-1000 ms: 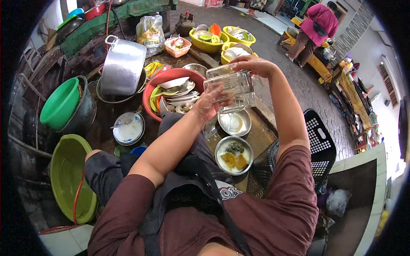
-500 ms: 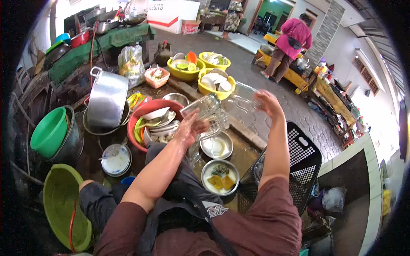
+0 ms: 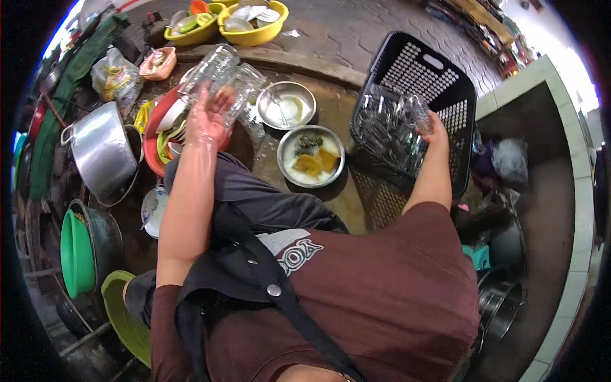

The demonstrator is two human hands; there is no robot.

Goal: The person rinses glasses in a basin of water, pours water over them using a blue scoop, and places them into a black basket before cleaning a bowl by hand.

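My left hand (image 3: 211, 120) is raised over the edge of the red basin, fingers curved around clear glasses (image 3: 219, 69); some look like handled mugs. Water drips from them. My right hand (image 3: 437, 129) grips a clear glass (image 3: 415, 109) by its end, inside the black plastic crate (image 3: 453, 83). Several clear glasses (image 3: 385, 124) lie piled in that crate, beneath and beside the held one. The red basin (image 3: 151, 137) holds dishes and is partly hidden behind my left hand and forearm.
Between my hands stand a metal bowl of pale liquid (image 3: 286, 105) and another with yellow and dark scouring pads (image 3: 310, 156). Yellow basins of dishes (image 3: 254, 33) stand beyond a low kerb (image 3: 305, 63). On the left are a large metal pot (image 3: 102, 149) and a green tub (image 3: 76, 254).
My view has turned right and down. My right hand has carried its glass from the open air into the black crate. The left hand still holds its glasses near the red basin.
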